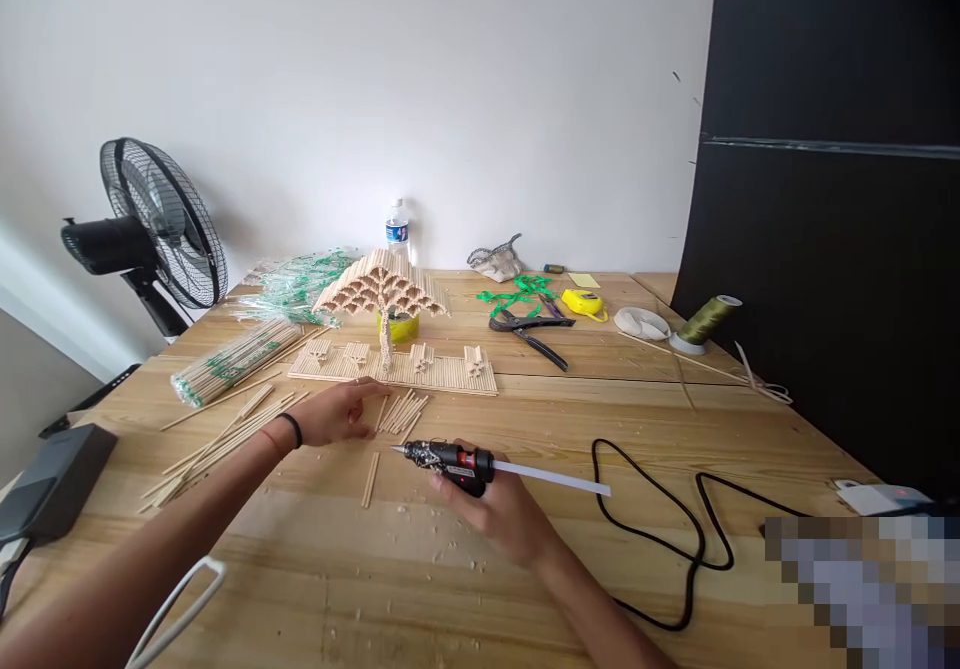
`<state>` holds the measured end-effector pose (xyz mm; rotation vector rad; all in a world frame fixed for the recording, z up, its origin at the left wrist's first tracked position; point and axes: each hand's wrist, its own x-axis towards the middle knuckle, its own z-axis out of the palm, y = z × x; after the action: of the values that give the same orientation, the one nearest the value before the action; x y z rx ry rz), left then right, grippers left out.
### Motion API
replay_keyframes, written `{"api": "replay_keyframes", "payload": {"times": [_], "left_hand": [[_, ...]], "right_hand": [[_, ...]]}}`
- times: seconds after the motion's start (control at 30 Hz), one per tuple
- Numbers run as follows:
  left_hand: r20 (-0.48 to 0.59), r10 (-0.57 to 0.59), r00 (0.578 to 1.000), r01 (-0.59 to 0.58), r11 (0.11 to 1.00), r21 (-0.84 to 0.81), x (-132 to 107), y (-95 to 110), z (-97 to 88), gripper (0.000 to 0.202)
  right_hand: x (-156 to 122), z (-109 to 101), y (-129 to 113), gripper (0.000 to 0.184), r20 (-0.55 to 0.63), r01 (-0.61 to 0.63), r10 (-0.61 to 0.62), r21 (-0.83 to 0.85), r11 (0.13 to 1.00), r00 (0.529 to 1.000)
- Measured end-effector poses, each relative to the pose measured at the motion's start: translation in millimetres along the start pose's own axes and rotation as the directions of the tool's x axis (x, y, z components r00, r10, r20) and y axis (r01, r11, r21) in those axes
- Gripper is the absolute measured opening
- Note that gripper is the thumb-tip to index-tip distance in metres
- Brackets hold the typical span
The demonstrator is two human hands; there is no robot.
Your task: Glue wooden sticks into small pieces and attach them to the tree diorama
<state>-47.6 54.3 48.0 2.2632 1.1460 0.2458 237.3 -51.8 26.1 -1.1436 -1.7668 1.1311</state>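
The stick model (391, 354) stands with its slatted base, canopy and small seats in place, but a pile of cut sticks (403, 411) just in front of it lies loose, unglued. The right hand (510, 519) is closed around the glue gun (450, 461), and the left hand (337, 414) lies open-fingered, touching that pile.

A home craft room: plank table (570, 389) strewn with bamboo sticks (225, 364), pliers (529, 329), thread spool (705, 321), beside a standing fan (154, 224).
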Motion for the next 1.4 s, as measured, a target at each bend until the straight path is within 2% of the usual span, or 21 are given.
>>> {"api": "replay_keyframes", "payload": {"times": [0.23,0.37,0.57,0.7,0.8,0.93,1.03,1.13,1.3,1.4], "left_hand": [[-0.037,-0.051,0.998,0.051,0.999,0.007,-5.1,6.5,-0.5,0.056],[-0.078,-0.056,0.995,0.056,0.998,0.004,-22.0,22.2,0.6,0.054],[-0.109,0.048,0.993,-0.046,0.999,0.025,-52.4,55.8,27.1,0.060],[-0.045,0.048,0.998,-0.045,0.996,0.074,-56.0,62.9,36.7,0.069],[-0.005,0.059,0.998,-0.059,0.997,0.046,-59.1,57.1,31.2,0.076],[-0.010,0.054,0.999,-0.054,0.998,-0.018,-66.5,38.7,23.1,0.076],[-0.011,0.041,0.999,-0.042,0.998,-0.046,-68.4,24.2,26.4,0.076],[-0.043,0.075,0.996,-0.078,0.995,-0.057,-67.5,14.8,34.9,0.076],[-0.068,0.126,0.990,-0.131,0.989,-0.071,-67.6,11.1,40.3,0.072],[-0.054,0.123,0.991,-0.127,0.989,-0.079,-67.3,13.2,38.1,0.068]], "right_hand": [[3.2,-4.3,-1.9,0.030,-0.148,-0.014,0.012,-0.012,1.000,0.989],[4.6,-5.3,-0.1,0.032,-0.253,-0.018,0.006,-0.047,0.999,0.967],[5.7,-6.7,3.8,0.035,-0.346,-0.032,0.001,-0.083,0.996,0.938],[6.4,-5.1,6.2,0.035,-0.362,-0.010,-0.024,-0.094,0.995,0.932],[5.9,-4.9,5.3,0.033,-0.341,-0.013,-0.022,-0.099,0.995,0.940],[3.2,-4.1,1.9,0.032,-0.301,-0.003,-0.035,-0.124,0.992,0.953],[0.4,-1.2,-2.2,0.034,-0.215,0.017,-0.046,-0.131,0.991,0.976],[-1.7,1.6,-7.0,0.034,-0.097,0.042,-0.057,-0.155,0.987,0.994],[-5.9,3.4,-3.7,0.028,0.057,0.044,-0.033,-0.209,0.977,0.998],[-11.6,5.7,6.2,0.020,0.035,0.024,-0.016,-0.261,0.965,0.999]]}}
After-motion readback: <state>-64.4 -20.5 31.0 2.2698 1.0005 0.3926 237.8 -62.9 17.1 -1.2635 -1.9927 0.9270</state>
